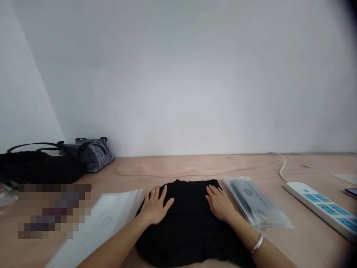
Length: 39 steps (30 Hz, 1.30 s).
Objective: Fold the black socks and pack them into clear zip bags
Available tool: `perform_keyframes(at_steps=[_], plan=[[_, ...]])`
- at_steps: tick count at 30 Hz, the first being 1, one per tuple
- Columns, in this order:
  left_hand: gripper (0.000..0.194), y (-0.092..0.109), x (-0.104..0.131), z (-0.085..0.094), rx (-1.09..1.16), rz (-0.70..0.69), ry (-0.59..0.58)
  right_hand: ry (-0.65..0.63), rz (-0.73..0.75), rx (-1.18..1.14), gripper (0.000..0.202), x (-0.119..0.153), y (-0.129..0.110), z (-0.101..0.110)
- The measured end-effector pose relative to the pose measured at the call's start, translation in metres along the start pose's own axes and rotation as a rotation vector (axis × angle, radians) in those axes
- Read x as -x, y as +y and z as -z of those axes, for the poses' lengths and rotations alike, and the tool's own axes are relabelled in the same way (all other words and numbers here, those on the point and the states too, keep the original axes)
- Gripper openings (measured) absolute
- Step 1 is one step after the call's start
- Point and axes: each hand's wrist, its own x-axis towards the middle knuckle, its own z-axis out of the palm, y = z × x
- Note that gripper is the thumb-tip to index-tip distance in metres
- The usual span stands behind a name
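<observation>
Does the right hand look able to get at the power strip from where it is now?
Probably yes: the right hand lies flat on the black cloth, gripping nothing, though the stack of plastic bags sits between it and the power strip, so it would likely pass over that.

Some workroom, with clear packaging sleeves (107, 216) stacked on a wooden tabletop (173, 165).

Lower centre: matt black cloth (192, 223). Table (173, 167): smooth wood. Right: glossy clear plastic packets (255, 201); power strip (320, 206), smooth plastic.
</observation>
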Motion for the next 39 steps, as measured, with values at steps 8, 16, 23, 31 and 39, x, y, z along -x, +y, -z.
perform_keyframes(at_steps=[8,16,23,31,39], plan=[[0.056,-0.011,-0.034,0.019,0.163,0.076,0.042,0.018,0.049,0.032,0.035,-0.029,0.005,0.032],[0.015,-0.013,-0.038,0.036,0.240,0.010,0.218,0.018,-0.044,0.050,0.035,-0.047,0.005,0.037],[0.013,-0.016,0.014,0.079,0.392,-0.245,0.231,0.002,0.081,-0.113,0.059,0.001,0.020,0.075],[0.014,-0.022,0.101,0.103,0.419,-0.350,-0.286,-0.367,0.194,-0.435,0.053,0.093,0.022,0.111],[0.020,0.018,0.092,0.083,0.343,-0.378,0.036,-0.165,0.199,-0.493,0.021,0.069,-0.013,0.103]])
